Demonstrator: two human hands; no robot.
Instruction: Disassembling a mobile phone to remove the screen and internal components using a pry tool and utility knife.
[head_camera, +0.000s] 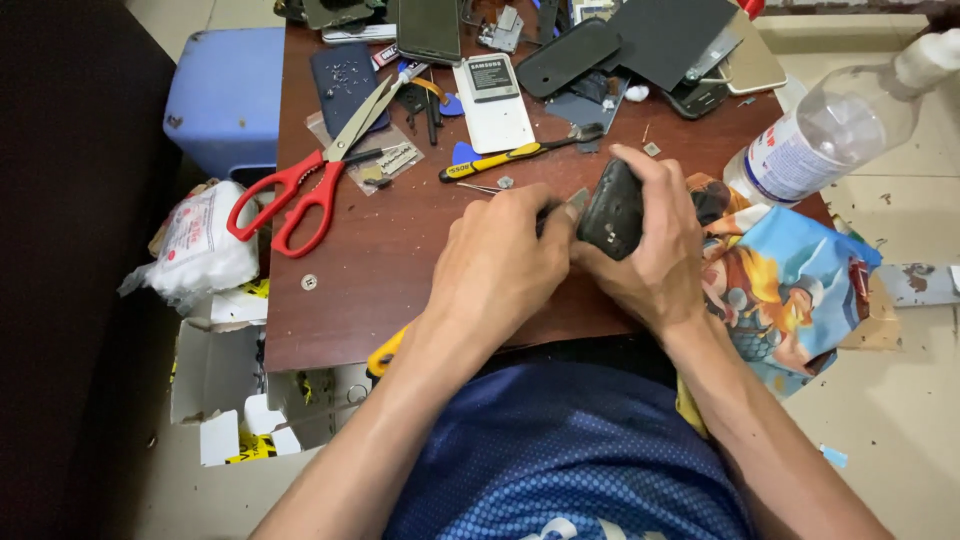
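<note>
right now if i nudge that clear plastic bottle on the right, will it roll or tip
The bottle already lies tilted at the table edge, propped on the colourful cloth, so it would probably roll or slide off. It looks nearly empty, likely light and easy to shift. Its smooth round body may be slippery.

Glossy wooden table (400, 270); matt black plastic phone casing (612, 210); red plastic-handled metal scissors (320, 170).
</note>
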